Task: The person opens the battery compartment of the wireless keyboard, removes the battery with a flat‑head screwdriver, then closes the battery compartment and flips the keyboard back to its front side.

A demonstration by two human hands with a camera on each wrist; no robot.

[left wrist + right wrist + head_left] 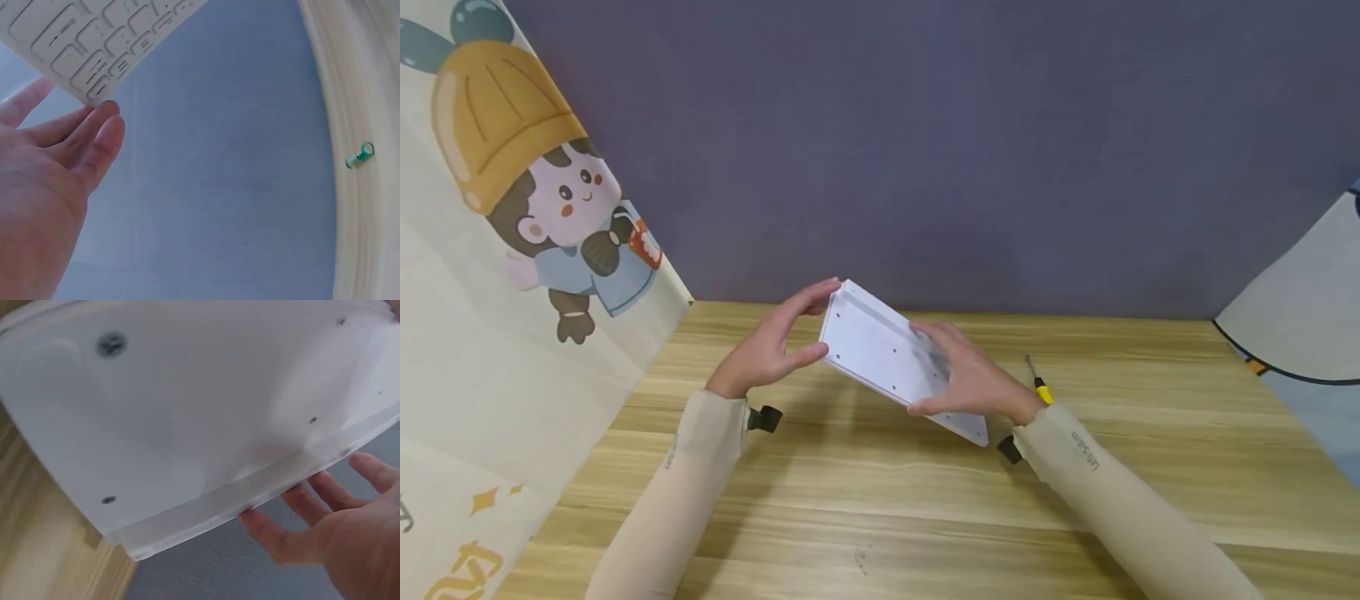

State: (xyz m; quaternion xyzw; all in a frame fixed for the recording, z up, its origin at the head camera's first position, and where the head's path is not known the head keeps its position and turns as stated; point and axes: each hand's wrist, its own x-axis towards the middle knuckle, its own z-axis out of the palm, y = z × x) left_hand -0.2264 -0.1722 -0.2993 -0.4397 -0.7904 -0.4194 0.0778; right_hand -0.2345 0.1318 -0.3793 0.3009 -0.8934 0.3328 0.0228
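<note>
A white keyboard (880, 350) is held up tilted above the table, its screwed underside facing the head camera. My left hand (767, 346) holds its left end, fingertips at the upper corner and thumb at the lower one. Across the right half, my right hand (973, 375) grips it between thumb and fingers over the long edges. In the left wrist view the keys (119, 34) show on the far side, above the left hand (56, 169). Several screws dot the underside (187, 412) in the right wrist view, where fingertips of the right hand (337, 519) touch the raised edge.
On the wooden table (865, 517) lies a yellow-handled screwdriver (1042, 390), partly behind the right wrist. A small cylinder with green ends (360, 155) lies on the wood in the left wrist view. A dark blue-grey panel (925, 150) stands at the back.
</note>
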